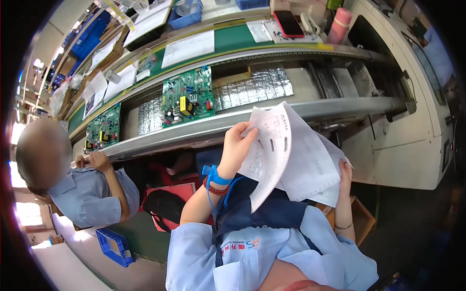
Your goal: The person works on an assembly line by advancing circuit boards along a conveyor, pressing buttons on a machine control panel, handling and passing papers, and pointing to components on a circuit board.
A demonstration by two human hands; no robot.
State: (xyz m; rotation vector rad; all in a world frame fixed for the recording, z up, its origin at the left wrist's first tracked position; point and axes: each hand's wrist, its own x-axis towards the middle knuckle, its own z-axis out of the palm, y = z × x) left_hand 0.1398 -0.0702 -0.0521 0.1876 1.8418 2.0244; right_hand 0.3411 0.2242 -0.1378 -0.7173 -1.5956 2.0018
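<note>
Several printed paper sheets (pixel 308 162) are spread between my two hands above my lap. My left hand (pixel 238 148) pinches the upper left edge of the front sheet, which bends downward and shows printed text and a table. At the right edge of the stack, my right hand (pixel 344 174) grips the sheets from the side; part of its fingers is hidden behind the paper. A blue wrist strap (pixel 217 175) with a cord and a beaded bracelet are on my left wrist. Beyond the papers, a green circuit board (pixel 188 94) with components sits on the conveyor line.
A metal rail (pixel 160 137) runs along the conveyor's near side. A second circuit board (pixel 103 127) lies farther left, near a seated co-worker (pixel 94 194). The back shelf holds a red phone (pixel 288 24), a pink bottle (pixel 340 25) and papers. A white machine (pixel 407 121) stands right.
</note>
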